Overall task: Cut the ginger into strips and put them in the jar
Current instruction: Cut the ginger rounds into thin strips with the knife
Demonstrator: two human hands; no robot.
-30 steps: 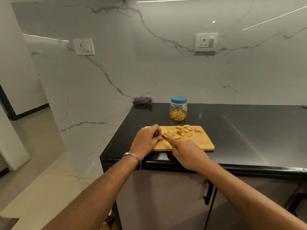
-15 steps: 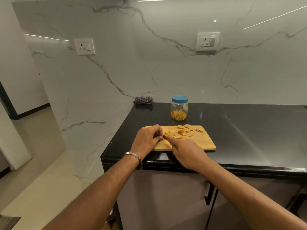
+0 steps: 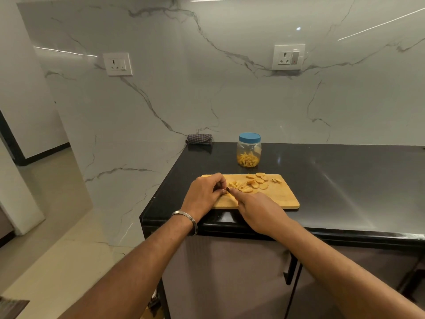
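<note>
Low in the frame your two forearms reach up to the near edge of the black counter (image 3: 345,180), a metal bangle (image 3: 187,218) round your left wrist. Your left hand (image 3: 202,194) sits with curled fingers on the left end of the wooden cutting board (image 3: 280,199); whatever those fingers pin down is hidden, so I cannot tell what they hold. Your right hand (image 3: 257,210) is closed round a knife (image 3: 228,189), of which only a dark tip shows between the two hands. Just right of that tip lie cut ginger strips (image 3: 239,186), and beyond them, toward the board's far edge, a cluster of round ginger slices (image 3: 258,180). Further back, at centre frame, stands the jar (image 3: 249,153), blue lid on, with strips in its bottom. Left of it, against the marble wall, lies a folded checked cloth (image 3: 199,138). Two sockets (image 3: 289,56) sit higher on the wall.
</note>
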